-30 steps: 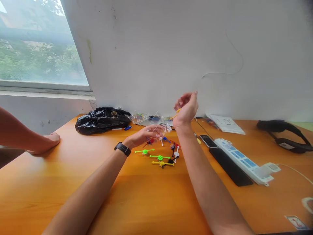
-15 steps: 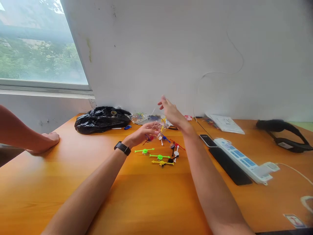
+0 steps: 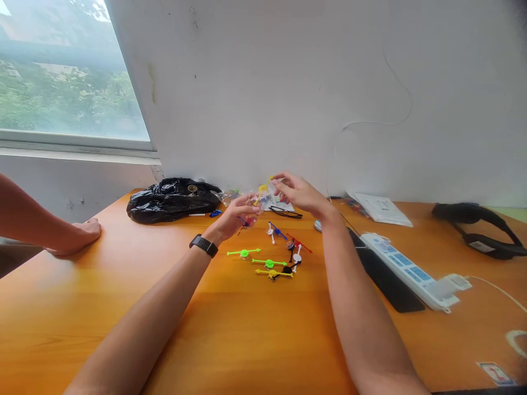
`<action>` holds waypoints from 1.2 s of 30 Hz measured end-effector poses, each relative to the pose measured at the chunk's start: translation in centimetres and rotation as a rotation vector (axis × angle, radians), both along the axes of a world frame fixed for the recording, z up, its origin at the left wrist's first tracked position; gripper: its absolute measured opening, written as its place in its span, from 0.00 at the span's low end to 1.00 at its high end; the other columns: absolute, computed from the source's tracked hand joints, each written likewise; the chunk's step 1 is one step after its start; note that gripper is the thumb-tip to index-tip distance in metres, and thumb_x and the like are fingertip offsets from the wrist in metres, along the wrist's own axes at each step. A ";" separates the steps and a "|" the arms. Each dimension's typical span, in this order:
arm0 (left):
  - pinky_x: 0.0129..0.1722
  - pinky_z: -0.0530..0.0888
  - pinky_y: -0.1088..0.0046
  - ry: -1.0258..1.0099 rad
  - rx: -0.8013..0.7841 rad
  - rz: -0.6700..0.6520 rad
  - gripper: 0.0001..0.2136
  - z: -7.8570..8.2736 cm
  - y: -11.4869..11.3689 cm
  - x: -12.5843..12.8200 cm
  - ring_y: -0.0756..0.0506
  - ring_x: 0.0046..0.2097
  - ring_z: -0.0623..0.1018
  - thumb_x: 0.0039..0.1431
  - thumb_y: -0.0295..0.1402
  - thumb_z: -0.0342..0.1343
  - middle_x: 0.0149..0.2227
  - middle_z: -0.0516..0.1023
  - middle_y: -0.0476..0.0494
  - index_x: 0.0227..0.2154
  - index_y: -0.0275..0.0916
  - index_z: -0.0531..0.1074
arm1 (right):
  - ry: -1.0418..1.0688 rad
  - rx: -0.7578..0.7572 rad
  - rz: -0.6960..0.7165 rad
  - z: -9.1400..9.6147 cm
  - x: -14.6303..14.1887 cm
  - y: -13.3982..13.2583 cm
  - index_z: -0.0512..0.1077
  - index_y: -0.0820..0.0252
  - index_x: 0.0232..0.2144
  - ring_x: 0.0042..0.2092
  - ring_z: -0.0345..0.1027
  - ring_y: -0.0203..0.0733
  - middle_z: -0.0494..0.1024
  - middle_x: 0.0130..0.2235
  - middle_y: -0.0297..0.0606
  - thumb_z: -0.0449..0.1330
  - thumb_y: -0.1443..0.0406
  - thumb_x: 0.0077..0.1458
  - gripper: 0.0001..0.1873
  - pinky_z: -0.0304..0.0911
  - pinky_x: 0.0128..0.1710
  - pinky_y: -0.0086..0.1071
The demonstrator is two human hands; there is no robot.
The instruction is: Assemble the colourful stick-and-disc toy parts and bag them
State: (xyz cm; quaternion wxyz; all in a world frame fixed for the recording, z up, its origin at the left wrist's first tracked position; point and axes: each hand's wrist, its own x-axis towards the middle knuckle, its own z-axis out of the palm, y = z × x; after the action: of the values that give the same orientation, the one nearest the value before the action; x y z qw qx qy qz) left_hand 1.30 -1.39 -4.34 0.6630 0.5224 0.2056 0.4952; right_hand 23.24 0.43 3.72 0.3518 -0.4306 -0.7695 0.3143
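Observation:
Both my hands are raised over the far middle of the orange table (image 3: 247, 329). My left hand (image 3: 234, 216), a black watch on its wrist, grips one side of a small clear plastic bag (image 3: 258, 202) with coloured pieces inside. My right hand (image 3: 298, 193) pinches the bag's top, where a yellow piece sticks out. Below them on the table lie several small plastic spinner toys: a green one (image 3: 244, 253), another green one (image 3: 269, 264), a yellow one (image 3: 273, 273), and blue, red, white and black ones (image 3: 288, 244).
A black plastic bag (image 3: 173, 198) lies at the back left. A white power strip (image 3: 411, 271), a black flat device (image 3: 385, 280), papers (image 3: 379, 207) and a black headset (image 3: 477, 227) sit to the right. Another person's arm and hand (image 3: 78, 233) rest at the left edge.
My right hand came down from a raised position and moved left to meet my left hand at the clear bag. My left hand lifted slightly. The other person's hand stayed still.

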 end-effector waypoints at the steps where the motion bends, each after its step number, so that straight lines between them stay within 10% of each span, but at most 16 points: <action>1: 0.26 0.65 0.77 -0.006 0.014 0.019 0.20 0.2 0.0 -0.1 0.52 0.32 0.72 0.49 0.28 0.70 0.36 0.74 0.47 0.47 0.39 0.78 | -0.001 0.017 0.010 0.2 0.2 -0.1 0.72 0.52 0.53 0.36 0.72 0.38 0.79 0.41 0.38 0.58 0.49 0.68 0.19 0.68 0.36 0.32; 6: 0.28 0.70 0.75 -0.069 0.044 0.038 0.25 0.9 0.1 -1.0 0.51 0.31 0.73 0.50 0.28 0.67 0.36 0.75 0.47 0.54 0.40 0.76 | -0.252 -0.064 -0.081 0.3 3.6 0.3 0.76 0.57 0.44 0.35 0.73 0.39 0.81 0.39 0.41 0.60 0.52 0.67 0.15 0.68 0.36 0.32; 11: 0.30 0.72 0.74 -0.098 0.068 0.041 0.26 1.5 0.1 -1.9 0.51 0.29 0.73 0.50 0.26 0.65 0.35 0.74 0.48 0.55 0.40 0.75 | -0.719 -0.615 0.107 -1.4 7.2 1.4 0.81 0.60 0.41 0.37 0.78 0.45 0.85 0.36 0.44 0.77 0.53 0.45 0.24 0.72 0.38 0.33; 20: 0.28 0.71 0.76 -0.126 0.003 -0.103 0.22 1.5 -0.1 -1.3 0.49 0.34 0.72 0.55 0.35 0.68 0.37 0.73 0.44 0.53 0.38 0.78 | -0.979 -0.952 0.170 -5.4 3.9 3.7 0.85 0.63 0.37 0.42 0.81 0.50 0.86 0.37 0.47 0.82 0.54 0.26 0.33 0.73 0.42 0.34; 28: 0.26 0.68 0.74 -0.041 -0.114 -0.107 0.22 0.2 0.4 -2.4 0.46 0.34 0.76 0.56 0.52 0.67 0.37 0.77 0.41 0.43 0.39 0.80 | -0.890 -0.845 0.127 -5.6 4.3 3.9 0.83 0.62 0.28 0.38 0.81 0.46 0.86 0.33 0.41 0.79 0.63 0.25 0.21 0.75 0.40 0.31; 36: 0.24 0.60 0.74 0.127 -0.101 -0.159 0.16 -2.5 0.7 -2.1 0.48 0.31 0.73 0.53 0.42 0.71 0.36 0.76 0.43 0.41 0.40 0.78 | -0.425 -0.380 0.150 0.2 6.1 0.1 0.82 0.60 0.30 0.35 0.80 0.47 0.85 0.32 0.43 0.77 0.58 0.42 0.14 0.75 0.35 0.35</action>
State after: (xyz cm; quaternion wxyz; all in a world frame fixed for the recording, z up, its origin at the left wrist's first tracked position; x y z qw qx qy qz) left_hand -0.78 -0.66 -6.82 0.7111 0.5335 0.2300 0.3960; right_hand 29.32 0.54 3.87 0.0715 -0.4866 -0.7831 0.3805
